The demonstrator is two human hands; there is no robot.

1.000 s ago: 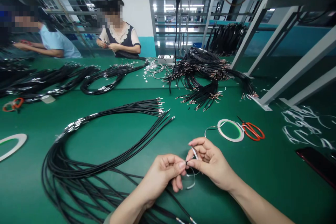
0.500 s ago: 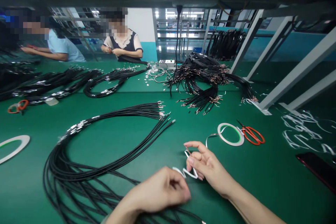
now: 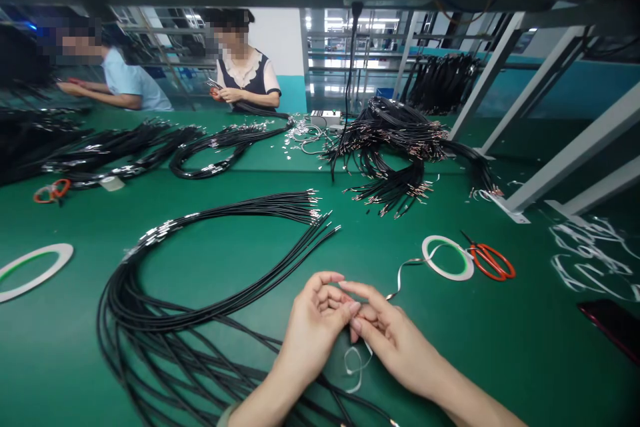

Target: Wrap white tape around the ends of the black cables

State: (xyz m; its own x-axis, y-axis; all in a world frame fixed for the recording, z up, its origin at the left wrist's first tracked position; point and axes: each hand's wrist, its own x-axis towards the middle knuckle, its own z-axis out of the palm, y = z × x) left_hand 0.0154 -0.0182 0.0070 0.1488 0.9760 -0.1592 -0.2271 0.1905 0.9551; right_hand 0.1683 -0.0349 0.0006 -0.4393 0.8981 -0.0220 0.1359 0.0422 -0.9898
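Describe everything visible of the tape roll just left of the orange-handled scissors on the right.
The tape roll is a thin ring, white with a green inner edge, paper-looking, lying flat on the green table. A narrow pale strip crosses its opening and curls leftward to the right hand. The scissors lie at its right edge; whether they touch is unclear.

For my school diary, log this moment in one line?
left hand, right hand: close together | pale strip: curled below | black cables: looped
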